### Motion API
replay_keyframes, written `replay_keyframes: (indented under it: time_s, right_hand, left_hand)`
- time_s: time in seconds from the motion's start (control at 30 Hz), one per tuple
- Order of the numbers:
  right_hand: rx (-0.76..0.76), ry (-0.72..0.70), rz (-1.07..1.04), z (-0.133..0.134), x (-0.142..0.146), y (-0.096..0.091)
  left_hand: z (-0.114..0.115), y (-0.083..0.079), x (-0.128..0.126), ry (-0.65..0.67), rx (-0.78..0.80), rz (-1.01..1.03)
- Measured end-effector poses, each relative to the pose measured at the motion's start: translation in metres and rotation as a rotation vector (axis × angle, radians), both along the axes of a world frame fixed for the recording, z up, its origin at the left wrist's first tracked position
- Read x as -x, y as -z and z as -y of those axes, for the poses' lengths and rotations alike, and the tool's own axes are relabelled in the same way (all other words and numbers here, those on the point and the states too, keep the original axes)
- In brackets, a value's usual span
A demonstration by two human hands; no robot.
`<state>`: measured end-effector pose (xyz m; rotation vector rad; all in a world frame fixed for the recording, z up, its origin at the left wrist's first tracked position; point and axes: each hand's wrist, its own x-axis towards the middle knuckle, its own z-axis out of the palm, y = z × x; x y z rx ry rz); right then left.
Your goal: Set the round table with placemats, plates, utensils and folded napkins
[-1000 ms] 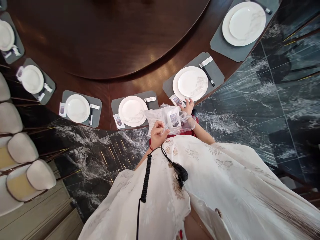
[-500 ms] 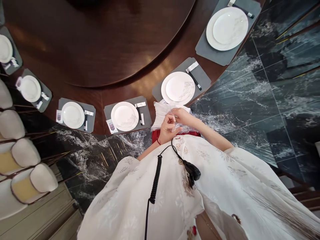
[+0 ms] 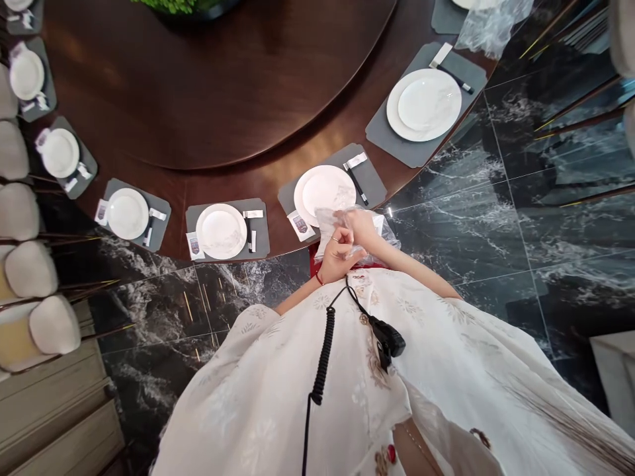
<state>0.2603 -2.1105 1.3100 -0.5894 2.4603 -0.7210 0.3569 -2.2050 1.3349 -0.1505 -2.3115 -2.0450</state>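
Observation:
Close to my waist, both hands are drawn together over a crumpled clear plastic bag (image 3: 325,233). My left hand (image 3: 339,256) has its fingers curled inward against the bag; a ring and a red bracelet show on it. My right hand (image 3: 364,228) is bent over the bag just beside the left, its fingertips closed in the plastic and partly covered. Something white shows through the bag by the right wrist. Just beyond lies a white plate stack (image 3: 325,192) on a grey placemat (image 3: 373,182), with a small printed packet (image 3: 301,226) at its left.
The round dark wooden table (image 3: 278,228) carries a large turntable (image 3: 238,99) and several similar place settings with black-handled utensils (image 3: 357,185). Another clear bag (image 3: 493,30) lies at the upper right. Chairs (image 3: 32,268) stand at left on dark marble flooring. A radio microphone (image 3: 387,340) hangs at my front.
My view has shifted right, so the settings sit further left. The white pleated contents seen at the bag's left are no longer visible there. The packet beside the nearest plate is now uncovered.

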Motion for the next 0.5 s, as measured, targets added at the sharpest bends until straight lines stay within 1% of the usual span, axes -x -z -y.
replay_keyframes:
  time_s: [0.03, 0.07, 0.1, 0.17, 0.2, 0.23, 0.27, 0.3, 0.33, 0.37, 0.4, 0.43, 0.47, 0.5]
  right_hand:
    - [-0.019, 0.037, 0.005, -0.006, -0.001, -0.005]
    - [-0.005, 0.074, 0.01, -0.013, -0.003, -0.011]
    - [0.05, 0.111, 0.025, -0.024, -0.004, -0.017]
    - [0.248, 0.173, 0.102, -0.053, -0.001, -0.025]
    - [0.364, 0.214, 0.164, -0.071, 0.003, -0.027]
    - [0.477, 0.269, 0.233, -0.09, 0.009, -0.024]
    - [0.581, 0.339, 0.296, -0.109, 0.017, -0.018]
    - [0.667, 0.423, 0.339, -0.125, 0.027, -0.007]
    - [0.729, 0.514, 0.348, -0.137, 0.039, 0.009]
    - [0.76, 0.601, 0.326, -0.144, 0.05, 0.029]
    - [0.754, 0.667, 0.279, -0.146, 0.061, 0.053]
    - [0.709, 0.705, 0.215, -0.144, 0.069, 0.078]
    - [0.624, 0.718, 0.143, -0.138, 0.076, 0.105]
    - [0.503, 0.701, 0.073, -0.13, 0.08, 0.131]
  left_hand:
    - [-0.003, 0.0, -0.001, -0.019, -0.004, -0.004]
    - [-0.006, 0.001, -0.002, -0.042, -0.01, -0.007]
    - [-0.009, 0.0, -0.003, -0.072, -0.014, -0.011]
    - [-0.012, -0.001, -0.006, -0.153, -0.012, -0.014]
    - [-0.013, -0.001, -0.007, -0.196, -0.005, -0.014]
    - [-0.014, -0.002, -0.009, -0.234, 0.004, -0.016]
    - [-0.014, -0.003, -0.011, -0.265, 0.014, -0.018]
    - [-0.014, -0.004, -0.014, -0.288, 0.023, -0.018]
    - [-0.013, -0.004, -0.016, -0.302, 0.032, -0.013]
    - [-0.011, -0.005, -0.02, -0.313, 0.042, -0.004]
    - [-0.01, -0.005, -0.023, -0.324, 0.052, 0.007]
    - [-0.008, -0.006, -0.026, -0.338, 0.062, 0.017]
    - [-0.005, -0.007, -0.029, -0.356, 0.072, 0.025]
    - [-0.003, -0.007, -0.032, -0.378, 0.082, 0.031]
